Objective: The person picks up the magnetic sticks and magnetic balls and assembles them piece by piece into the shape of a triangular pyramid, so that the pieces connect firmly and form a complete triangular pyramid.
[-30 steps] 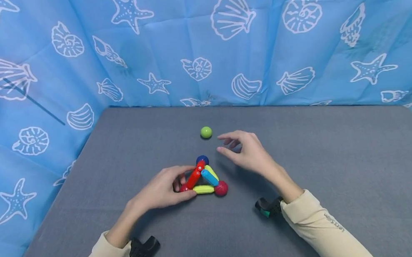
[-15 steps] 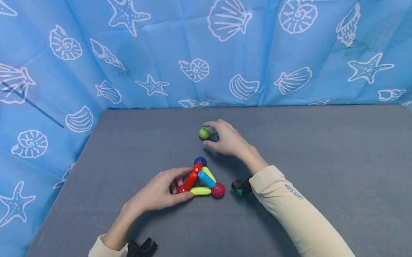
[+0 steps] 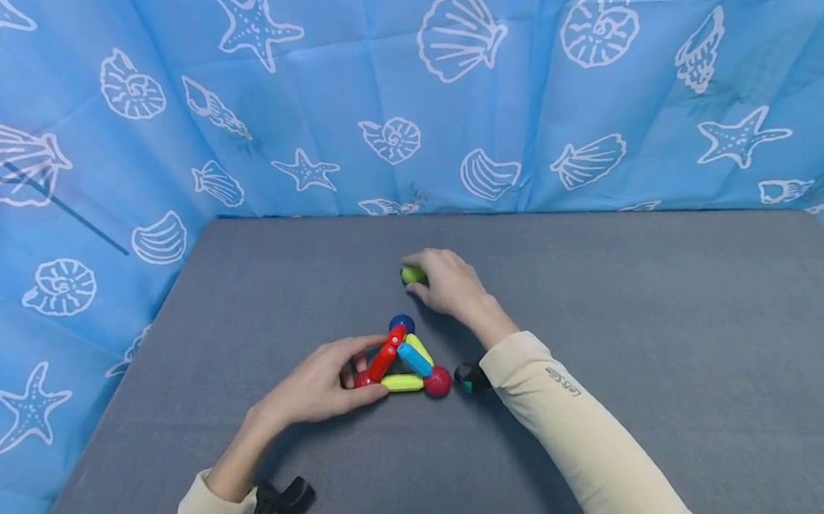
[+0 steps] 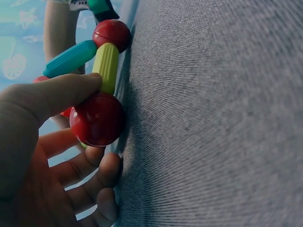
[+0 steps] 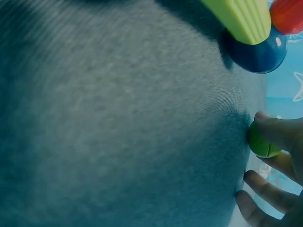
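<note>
A frame of magnetic sticks and balls [image 3: 403,383] sits on the table, with yellow, red and light blue sticks joined to red balls and a dark blue ball [image 3: 401,323]. My left hand [image 3: 319,381] grips its left corner. In the left wrist view the thumb lies on a yellow stick [image 4: 106,68] beside the near red ball [image 4: 98,120], and the fingers are behind. Beyond the frame, my right hand [image 3: 451,286] pinches a green ball [image 3: 411,275] between thumb and finger. The right wrist view shows that green ball [image 5: 262,142] low at the tabletop, partly covered by the thumb.
A grey cloth-covered table [image 3: 678,346] extends on both sides. Blue curtains [image 3: 392,66] with shell and starfish prints stand along its back and left. Each wrist carries a black camera mount [image 3: 285,500]; the right one is close to the frame's right red ball.
My right hand has moved left and forward to the green ball, and its thumb and finger have come together on it. My left hand has kept its hold on the frame.
</note>
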